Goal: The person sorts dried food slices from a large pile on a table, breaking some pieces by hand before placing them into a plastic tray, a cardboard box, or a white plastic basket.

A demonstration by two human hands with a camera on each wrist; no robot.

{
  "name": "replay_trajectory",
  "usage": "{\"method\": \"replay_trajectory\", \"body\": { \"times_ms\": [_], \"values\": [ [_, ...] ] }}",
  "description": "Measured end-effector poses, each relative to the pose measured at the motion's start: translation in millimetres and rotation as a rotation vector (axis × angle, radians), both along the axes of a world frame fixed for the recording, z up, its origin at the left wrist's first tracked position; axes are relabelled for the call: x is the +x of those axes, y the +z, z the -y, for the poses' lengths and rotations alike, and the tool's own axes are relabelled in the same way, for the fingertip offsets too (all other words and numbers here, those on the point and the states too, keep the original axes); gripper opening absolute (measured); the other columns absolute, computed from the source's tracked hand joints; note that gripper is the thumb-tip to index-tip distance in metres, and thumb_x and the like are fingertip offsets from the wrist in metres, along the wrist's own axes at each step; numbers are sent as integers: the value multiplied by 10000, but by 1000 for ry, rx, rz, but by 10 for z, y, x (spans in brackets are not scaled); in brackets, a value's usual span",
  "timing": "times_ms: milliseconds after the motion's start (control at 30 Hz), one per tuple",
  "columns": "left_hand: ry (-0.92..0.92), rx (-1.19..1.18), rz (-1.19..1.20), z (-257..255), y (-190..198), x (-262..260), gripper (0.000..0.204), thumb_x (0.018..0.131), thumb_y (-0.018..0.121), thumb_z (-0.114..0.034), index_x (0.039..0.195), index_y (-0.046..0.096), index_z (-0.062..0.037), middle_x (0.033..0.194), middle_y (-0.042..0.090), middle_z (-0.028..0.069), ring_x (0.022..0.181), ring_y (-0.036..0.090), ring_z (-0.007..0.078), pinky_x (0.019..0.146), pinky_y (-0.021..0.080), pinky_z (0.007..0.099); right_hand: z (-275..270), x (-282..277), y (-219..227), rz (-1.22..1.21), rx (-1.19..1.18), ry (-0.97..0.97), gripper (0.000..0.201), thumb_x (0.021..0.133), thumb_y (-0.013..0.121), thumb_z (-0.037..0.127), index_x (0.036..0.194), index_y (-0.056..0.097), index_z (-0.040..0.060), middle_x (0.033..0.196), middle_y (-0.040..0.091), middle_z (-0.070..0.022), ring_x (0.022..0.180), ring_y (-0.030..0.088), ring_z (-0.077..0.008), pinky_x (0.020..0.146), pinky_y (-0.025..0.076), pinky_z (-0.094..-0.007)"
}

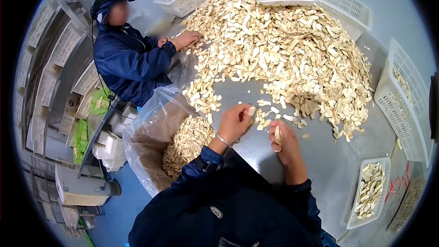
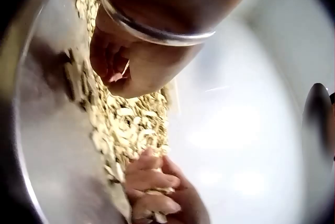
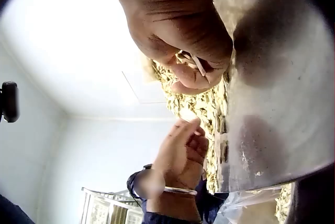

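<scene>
A large heap of pale dried slices [image 1: 292,41] covers the metal table [image 1: 256,148]. At its near edge my left hand [image 1: 234,122] pinches a slice [image 1: 252,110] between thumb and fingers, its other fingers curled. To its right, my right hand [image 1: 287,148] holds slices [image 1: 277,135] in curled fingers. A few loose slices [image 1: 261,119] lie between the two hands. The right wrist view shows a thin slice [image 3: 198,65] in the right hand [image 3: 183,40]. In the left wrist view the left hand [image 2: 136,67] is bent over the slices, its fingertips partly hidden.
An open clear bag [image 1: 137,132] of slices stands left of the table. Another person [image 1: 132,59] reaches into the heap's left side. White baskets [image 1: 407,110] line the back and right; a small tray [image 1: 351,219] of slices sits at front right. Racks [image 1: 50,77] stand far left.
</scene>
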State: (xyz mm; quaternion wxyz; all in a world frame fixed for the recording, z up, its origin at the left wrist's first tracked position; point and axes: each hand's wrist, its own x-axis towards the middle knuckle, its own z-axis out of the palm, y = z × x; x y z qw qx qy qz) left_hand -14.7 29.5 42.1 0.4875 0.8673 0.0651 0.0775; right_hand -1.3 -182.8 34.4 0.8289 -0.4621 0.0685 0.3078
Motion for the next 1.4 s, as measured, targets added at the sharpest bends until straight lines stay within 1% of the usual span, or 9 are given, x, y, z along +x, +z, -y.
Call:
{"method": "replay_trajectory", "body": {
  "times_ms": [100,167,233,267,500,667,833,1133,1400],
  "values": [
    [-267,-212,189,332,197,-65,288,907,705,-84,1184,651,-34,1009,662,71,858,635,120,687,524,252,-24,-24,-50,-52,75,-55,369,1042,468,413,1135,627,93,960,666,-27,703,600,-79,473,348,-194],
    [-296,-2,247,414,203,6,280,887,684,-57,1162,639,-39,1069,631,98,905,634,179,724,528,265,29,38,-9,-78,130,-89,449,1057,420,486,1145,625,95,972,701,-42,696,634,-101,441,359,-196],
    [-250,106,290,504,82,108,272,863,676,-36,1133,642,-43,1059,631,107,883,647,236,744,541,300,228,149,0,-101,146,-214,318,1045,491,371,1141,593,84,900,639,-1,610,545,-74,423,329,-189],
    [-269,182,317,555,19,143,309,824,673,-46,1128,622,-17,1091,624,155,1061,589,371,923,486,428,377,214,-51,-66,199,-263,280,1035,512,335,1130,584,82,881,618,7,607,528,-69,423,320,-190],
    [-546,627,453,976,-131,263,391,841,693,-150,1214,616,-64,1365,515,145,1298,471,368,1061,407,463,882,376,-156,-60,325,-548,170,1008,573,217,1100,561,75,804,523,27,555,396,-40,406,280,-186],
    [-446,634,456,544,-372,305,204,826,687,-96,1020,628,-83,1159,589,102,1087,570,337,932,459,451,915,359,-126,-98,342,-557,167,1008,573,217,1101,555,80,802,525,31,563,403,-38,409,277,-188],
    [12,866,385,-185,-287,210,159,804,677,-52,959,643,-60,1062,630,119,996,588,342,896,470,441,852,342,-71,-111,333,-526,156,998,573,216,1083,568,85,803,536,30,567,414,-37,414,278,-192],
    [-491,800,505,636,-19,898,133,823,640,-80,956,651,-69,1034,672,74,975,605,287,875,498,382,675,285,2,-164,240,-312,174,989,565,255,1042,613,97,800,552,21,564,468,-53,409,308,-189],
    [-372,731,301,635,-26,787,170,863,673,-141,1017,671,-71,828,670,92,776,642,294,712,525,415,589,276,-74,-251,383,-239,267,1017,534,304,1144,586,76,851,552,-12,595,469,-60,398,331,-165]
  ]
}}
